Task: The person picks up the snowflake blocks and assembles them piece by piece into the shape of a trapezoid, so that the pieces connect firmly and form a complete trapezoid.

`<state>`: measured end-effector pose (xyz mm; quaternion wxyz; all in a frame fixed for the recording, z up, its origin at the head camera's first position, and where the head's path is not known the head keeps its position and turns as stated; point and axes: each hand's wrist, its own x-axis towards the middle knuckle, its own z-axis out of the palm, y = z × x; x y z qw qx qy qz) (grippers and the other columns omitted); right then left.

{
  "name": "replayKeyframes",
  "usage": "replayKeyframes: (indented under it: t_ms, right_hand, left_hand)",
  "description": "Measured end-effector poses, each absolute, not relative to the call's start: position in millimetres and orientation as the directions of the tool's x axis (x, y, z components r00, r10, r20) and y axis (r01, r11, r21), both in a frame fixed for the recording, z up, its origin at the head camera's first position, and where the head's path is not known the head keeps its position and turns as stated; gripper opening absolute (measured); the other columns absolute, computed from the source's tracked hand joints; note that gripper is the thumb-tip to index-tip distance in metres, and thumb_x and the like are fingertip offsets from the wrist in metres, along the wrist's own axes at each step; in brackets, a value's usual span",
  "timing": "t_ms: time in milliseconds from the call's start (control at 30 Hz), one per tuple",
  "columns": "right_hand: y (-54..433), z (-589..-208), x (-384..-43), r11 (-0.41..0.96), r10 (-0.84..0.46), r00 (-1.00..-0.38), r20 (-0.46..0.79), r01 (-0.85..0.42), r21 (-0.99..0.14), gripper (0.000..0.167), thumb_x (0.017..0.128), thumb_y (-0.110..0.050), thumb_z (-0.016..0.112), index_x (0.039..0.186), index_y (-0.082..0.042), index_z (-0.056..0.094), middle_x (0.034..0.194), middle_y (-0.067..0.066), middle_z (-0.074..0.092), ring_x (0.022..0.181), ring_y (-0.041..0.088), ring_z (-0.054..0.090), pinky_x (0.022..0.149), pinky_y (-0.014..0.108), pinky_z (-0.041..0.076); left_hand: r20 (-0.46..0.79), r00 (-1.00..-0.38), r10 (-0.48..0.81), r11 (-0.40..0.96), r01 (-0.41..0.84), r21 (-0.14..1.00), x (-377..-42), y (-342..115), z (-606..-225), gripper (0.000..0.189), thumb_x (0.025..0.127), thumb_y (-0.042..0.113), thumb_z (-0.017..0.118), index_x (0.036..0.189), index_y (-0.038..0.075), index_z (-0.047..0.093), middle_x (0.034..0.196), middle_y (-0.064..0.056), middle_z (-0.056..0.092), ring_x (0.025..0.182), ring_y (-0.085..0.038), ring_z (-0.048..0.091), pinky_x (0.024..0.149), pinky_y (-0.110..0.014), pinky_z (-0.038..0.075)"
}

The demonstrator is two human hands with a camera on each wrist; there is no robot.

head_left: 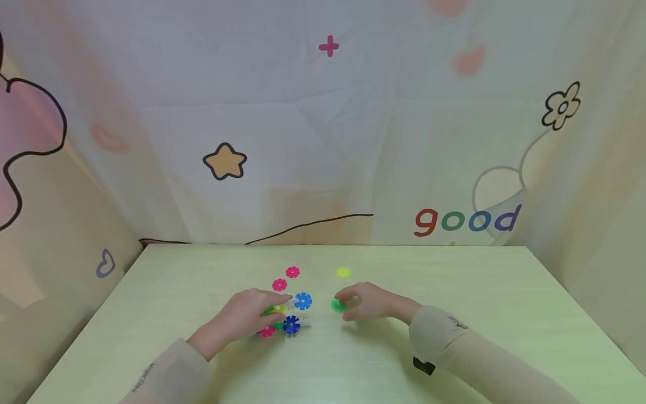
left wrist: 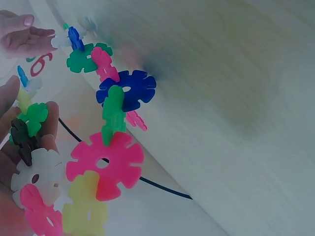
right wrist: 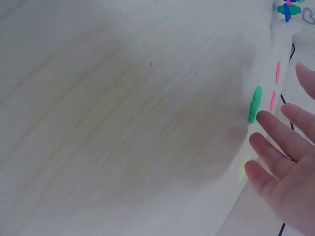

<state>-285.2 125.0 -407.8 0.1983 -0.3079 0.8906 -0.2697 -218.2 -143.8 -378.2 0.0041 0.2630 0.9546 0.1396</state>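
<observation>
A chain of interlocking plastic snowflake discs (head_left: 291, 324), notched and many-coloured, curves in front of my left hand (head_left: 242, 314). That hand holds the chain between thumb and fingers; in the left wrist view a white disc (left wrist: 49, 169) and a black one lie against the fingers. Pink, dark blue and green discs (left wrist: 114, 110) make up the other stretch. My right hand (head_left: 370, 303) is over a green disc (head_left: 337, 306), its fingers spread and gently bent. In the right wrist view the fingertips are right beside that green disc (right wrist: 255, 104), with nothing gripped.
Two loose pink discs (head_left: 292, 272) lie on the table behind the left hand. A yellow disc (head_left: 343, 272) lies farther back than the right hand. The pale wooden table (head_left: 454, 269) ends at a printed curtain (head_left: 323, 140), with more curtain at both sides.
</observation>
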Motion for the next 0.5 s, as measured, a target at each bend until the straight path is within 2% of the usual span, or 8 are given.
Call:
replayKeyframes:
  t_ms: [133, 233, 367, 500]
  right_hand:
    - [128, -408, -290, 0.65, -0.633, -0.759, -0.152, -0.415, -0.637, 0.038, 0.08, -0.013, 0.063, 0.116, -0.006, 0.057, 0.106, 0.008, 0.061, 0.097, 0.021, 0.054, 0.082, 0.038, 0.045]
    - [128, -413, -295, 0.649, -0.612, -0.778, -0.146, -0.388, -0.654, 0.035, 0.079, -0.009, 0.064, 0.114, -0.007, 0.059, 0.099, 0.007, 0.06, 0.086, 0.017, 0.053, 0.073, 0.03, 0.046]
    - [126, -421, -300, 0.661, -0.583, -0.799, -0.148, -0.361, -0.658, 0.033, 0.078, -0.007, 0.065, 0.111, -0.009, 0.061, 0.09, 0.004, 0.058, 0.079, 0.016, 0.05, 0.069, 0.028, 0.044]
    - [123, -426, -304, 0.674, -0.562, -0.812, -0.158, -0.339, -0.656, 0.032, 0.077, -0.009, 0.066, 0.109, -0.012, 0.063, 0.087, 0.002, 0.055, 0.079, 0.016, 0.047, 0.069, 0.029, 0.042]
  left_hand:
    - [0.072, -0.849, 0.523, 0.812, 0.523, 0.258, -218, -144, -379, 0.039, 0.079, 0.028, 0.065, 0.116, 0.017, 0.06, 0.11, -0.001, 0.064, 0.099, -0.02, 0.061, 0.082, -0.039, 0.048]
    - [0.072, -0.841, 0.536, 0.806, 0.535, 0.253, -218, -144, -380, 0.039, 0.079, 0.028, 0.064, 0.116, 0.018, 0.059, 0.11, 0.0, 0.064, 0.097, -0.019, 0.062, 0.08, -0.037, 0.049]
    - [0.068, -0.836, 0.545, 0.801, 0.543, 0.254, -218, -144, -380, 0.04, 0.079, 0.029, 0.064, 0.117, 0.019, 0.059, 0.109, 0.0, 0.064, 0.094, -0.017, 0.062, 0.076, -0.034, 0.049]
    - [0.074, -0.831, 0.551, 0.796, 0.55, 0.252, -218, -144, -380, 0.039, 0.079, 0.028, 0.064, 0.117, 0.019, 0.059, 0.109, 0.0, 0.064, 0.094, -0.017, 0.062, 0.075, -0.033, 0.049]
